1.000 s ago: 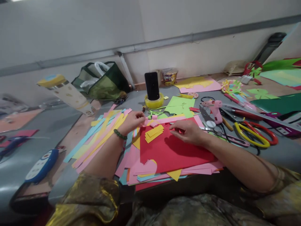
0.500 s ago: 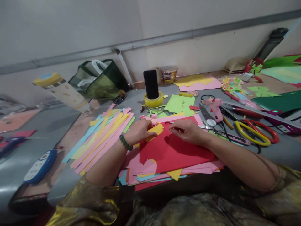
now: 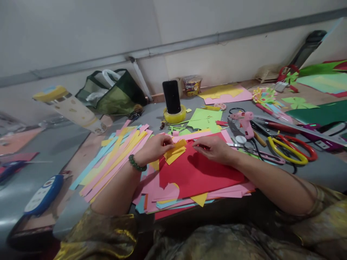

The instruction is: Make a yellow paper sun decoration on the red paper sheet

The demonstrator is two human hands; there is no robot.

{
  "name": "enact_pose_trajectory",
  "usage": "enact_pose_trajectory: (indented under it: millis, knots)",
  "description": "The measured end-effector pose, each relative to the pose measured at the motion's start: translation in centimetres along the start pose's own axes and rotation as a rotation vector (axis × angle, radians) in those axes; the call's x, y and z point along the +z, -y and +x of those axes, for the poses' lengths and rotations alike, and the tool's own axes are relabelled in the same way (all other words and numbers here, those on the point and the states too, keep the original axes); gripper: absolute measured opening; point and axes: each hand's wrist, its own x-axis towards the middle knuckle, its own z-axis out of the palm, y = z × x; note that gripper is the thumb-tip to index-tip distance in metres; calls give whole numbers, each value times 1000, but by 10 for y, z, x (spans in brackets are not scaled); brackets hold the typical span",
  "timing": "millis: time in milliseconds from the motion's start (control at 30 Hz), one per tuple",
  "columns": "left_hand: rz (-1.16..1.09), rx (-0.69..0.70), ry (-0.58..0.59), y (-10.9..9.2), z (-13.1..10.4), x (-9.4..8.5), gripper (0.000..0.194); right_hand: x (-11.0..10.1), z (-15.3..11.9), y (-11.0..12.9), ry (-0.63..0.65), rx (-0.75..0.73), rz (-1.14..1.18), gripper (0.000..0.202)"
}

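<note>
A red paper sheet (image 3: pixel 206 177) lies on top of a stack of coloured paper in front of me. On its left upper part rest several small yellow paper pieces (image 3: pixel 175 153), overlapping. Beside their left edge is my left hand (image 3: pixel 154 148), thumb and fingers drawn together; whatever they pinch is hidden. My right hand (image 3: pixel 214 148) hovers over the sheet's upper middle, its fingertips pinched near a small red bit too small to name. The two hands are apart, with the yellow pieces between them.
Paper strips (image 3: pixel 119 155) fan out at left. A phone (image 3: pixel 171 96) stands in a tape roll (image 3: pixel 175 116) behind. To the right lie a pink glue gun (image 3: pixel 245 122), scissors (image 3: pixel 288 150) and a pink-handled cutter (image 3: pixel 267 157). A bottle (image 3: pixel 70 108) stands at far left.
My left hand has shifted left off the yellow pieces, which now show more fully and sit spread on the red sheet. My right hand has barely moved.
</note>
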Motion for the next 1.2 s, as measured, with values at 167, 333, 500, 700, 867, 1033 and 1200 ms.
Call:
enact_pose_trajectory:
  millis: [167, 333, 500, 700, 867, 1033, 1200]
  knots:
    - [7, 114, -57, -6, -5, 1, 19, 2, 3, 4, -58, 91, 60, 26]
    - [-27, 188, 80, -17, -9, 12, 19, 6, 4, 6, -85, 125, 127, 26]
    - [1, 142, 37, -15, -8, 21, 19, 8, 4, 2, -41, 176, 122, 21]
    - [89, 193, -172, -6, -5, 35, 42, 8, 5, 2, 43, 313, 180, 17]
    - [149, 306, -230, -15, -8, 41, 50, -4, 7, 7, 29, 405, 229, 46]
    - [26, 257, -148, -23, -9, 47, 23, -14, 10, 16, 101, 513, 222, 45]
    - [1, 257, -59, -22, -8, 52, 8, -31, 10, 41, 329, 599, -93, 45]
